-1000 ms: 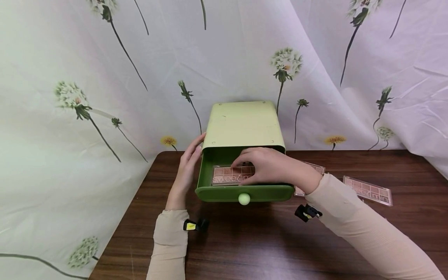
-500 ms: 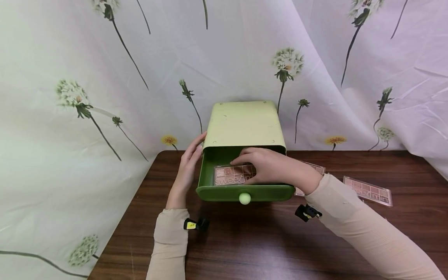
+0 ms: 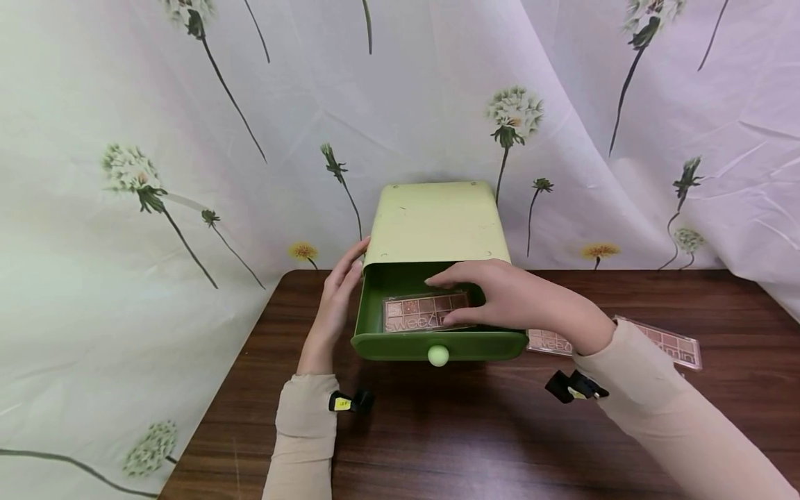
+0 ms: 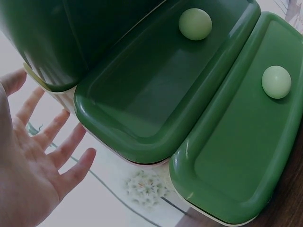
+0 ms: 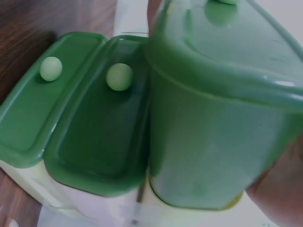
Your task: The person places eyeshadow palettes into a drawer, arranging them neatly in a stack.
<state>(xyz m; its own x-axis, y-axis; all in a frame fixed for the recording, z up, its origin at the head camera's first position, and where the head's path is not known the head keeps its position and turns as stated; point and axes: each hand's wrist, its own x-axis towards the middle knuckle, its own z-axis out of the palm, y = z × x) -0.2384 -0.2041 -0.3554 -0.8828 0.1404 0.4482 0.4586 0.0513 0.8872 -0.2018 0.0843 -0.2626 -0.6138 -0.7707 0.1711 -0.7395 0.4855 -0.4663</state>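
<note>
A small pale-green cabinet [image 3: 437, 222] has its green top drawer [image 3: 381, 347] pulled out, with a round knob on the front. Inside lies an eyeshadow palette [image 3: 412, 312] with a clear lid and "sweet" lettering. My right hand [image 3: 515, 295] hovers over the drawer's right end, fingers and thumb apart, the thumb tip overlapping the palette's right part. In the right wrist view only a bit of that hand [image 5: 284, 184] shows past the drawer. My left hand [image 3: 331, 305] is at the cabinet's left side, its straight fingers against the wall; the left wrist view shows them spread.
Two more palettes lie on the dark wooden table [image 3: 406, 444] to the right: one palette [image 3: 550, 342] partly behind my right forearm, another palette [image 3: 684, 351] partly behind the sleeve. Closed lower drawers [image 4: 236, 142] sit below. A dandelion-print cloth [image 3: 250, 104] hangs behind.
My right hand has let go of the palette and drawn back to the right, uncovering more of it in the drawer. My left hand stays at the cabinet's side.
</note>
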